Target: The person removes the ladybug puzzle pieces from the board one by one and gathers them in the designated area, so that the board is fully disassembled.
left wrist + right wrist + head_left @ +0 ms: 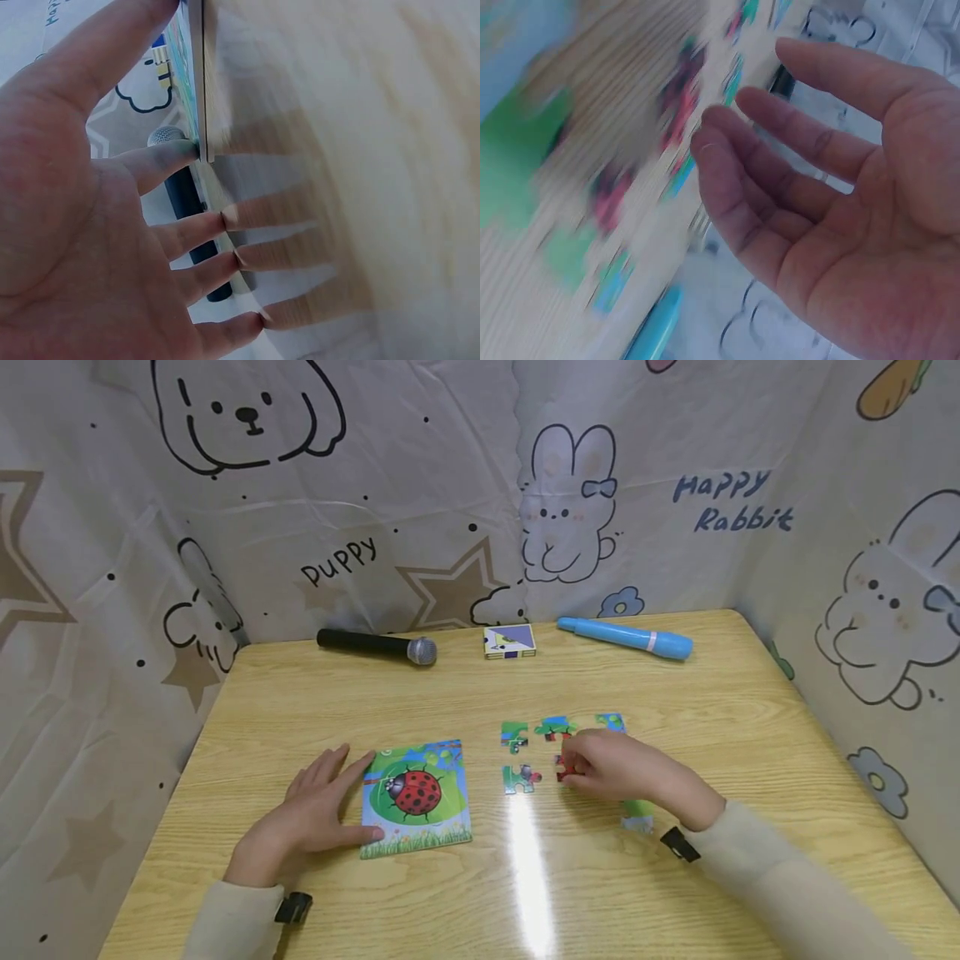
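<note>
A square ladybug picture board (416, 797) lies on the table at centre left. My left hand (311, 810) rests beside it with fingers spread, the thumb on its lower left part and the index finger at its upper left corner. In the left wrist view the thumb and index finger touch the board's edge (199, 82). Loose jigsaw pieces lie to the right, among them a green one (514, 735) and one with a ladybug part (519, 779). Over them hovers my right hand (622, 768), fingers loosely bent; the right wrist view shows nothing between fingers and thumb. It partly hides some pieces.
Along the table's back edge lie a black microphone (375, 646), a small card box (510, 642) and a blue pen-shaped thing (626, 637). A printed curtain (420, 510) hangs behind and at both sides of the wooden table (420, 910).
</note>
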